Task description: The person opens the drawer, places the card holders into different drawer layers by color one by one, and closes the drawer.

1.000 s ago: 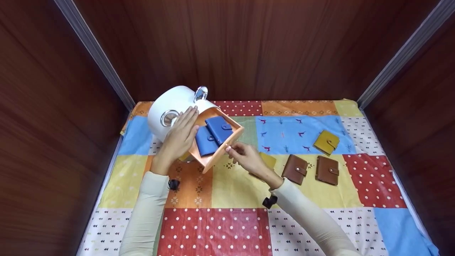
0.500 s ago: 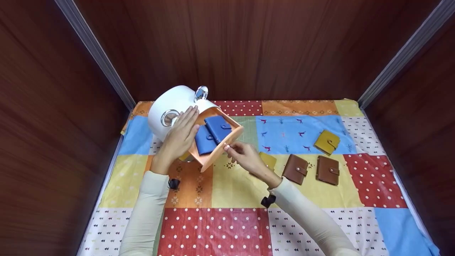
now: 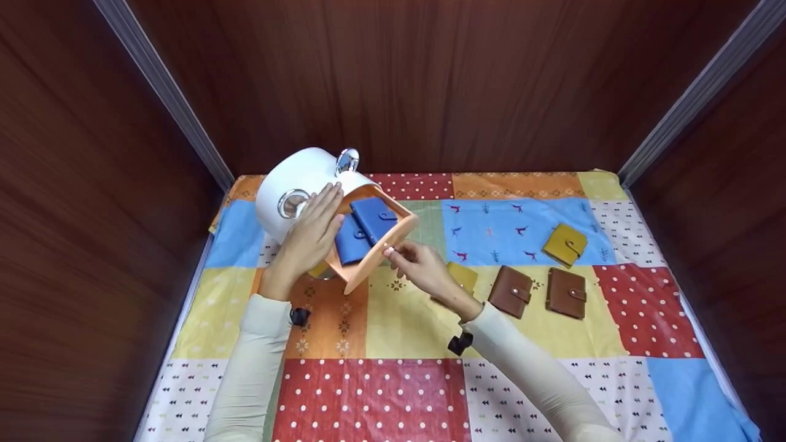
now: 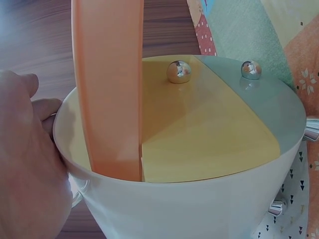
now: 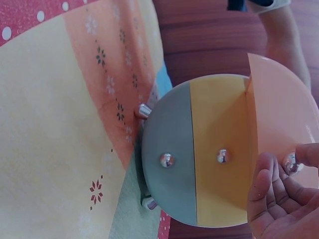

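Note:
A white round drawer chest (image 3: 301, 169) with chrome feet lies at the back left. Its orange drawer (image 3: 362, 275) is pulled partway out and holds two blue snap-strap wallets (image 3: 374, 216), one overlapping the other. My left hand (image 3: 309, 236) rests on the white casing, fingers straight. With thumb and fingertips, my right hand (image 3: 419, 265) pinches the chrome knob (image 5: 292, 163) on the drawer front. Yellow (image 5: 219, 114) and grey-green (image 5: 169, 134) drawer fronts, each with its own knob, are flush with the casing in the right wrist view.
On the patchwork cloth to the right lie two brown wallets (image 3: 509, 291) and a yellow wallet (image 3: 564, 245). Another yellow wallet (image 3: 463, 276) is partly hidden by my right forearm. Dark wood panels (image 3: 393, 86) stand behind and at both sides.
The orange drawer has slid slightly inward, toward the casing, carrying the blue wallets with it. My right hand has moved along with the knob; my left hand has stayed in place.

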A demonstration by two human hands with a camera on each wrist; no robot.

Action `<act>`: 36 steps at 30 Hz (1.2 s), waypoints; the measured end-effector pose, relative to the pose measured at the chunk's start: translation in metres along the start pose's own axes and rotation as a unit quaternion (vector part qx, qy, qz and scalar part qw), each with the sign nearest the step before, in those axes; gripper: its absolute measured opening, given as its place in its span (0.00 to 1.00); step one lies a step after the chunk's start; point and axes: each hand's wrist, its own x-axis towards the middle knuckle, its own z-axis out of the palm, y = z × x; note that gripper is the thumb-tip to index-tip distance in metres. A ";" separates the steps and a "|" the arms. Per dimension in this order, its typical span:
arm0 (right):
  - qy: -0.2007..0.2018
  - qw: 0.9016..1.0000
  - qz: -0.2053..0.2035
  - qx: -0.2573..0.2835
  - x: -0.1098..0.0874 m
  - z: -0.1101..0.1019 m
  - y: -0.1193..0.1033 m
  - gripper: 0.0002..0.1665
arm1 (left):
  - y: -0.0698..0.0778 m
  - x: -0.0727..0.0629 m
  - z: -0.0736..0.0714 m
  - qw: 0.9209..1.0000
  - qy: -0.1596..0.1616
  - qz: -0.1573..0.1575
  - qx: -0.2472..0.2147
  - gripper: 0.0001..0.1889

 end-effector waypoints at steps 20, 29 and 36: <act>0.022 0.999 -0.005 -0.047 0.015 0.006 -0.005 0.16 | -0.001 0.001 0.000 1.000 -0.011 -0.010 -0.006 0.30; 0.036 0.998 -0.013 -0.052 0.025 0.011 -0.010 0.16 | 0.001 0.000 -0.001 1.000 -0.008 -0.007 -0.006 0.30; 0.034 0.998 -0.017 -0.055 0.030 0.015 -0.012 0.18 | 0.000 0.000 -0.001 1.000 -0.010 -0.009 -0.007 0.30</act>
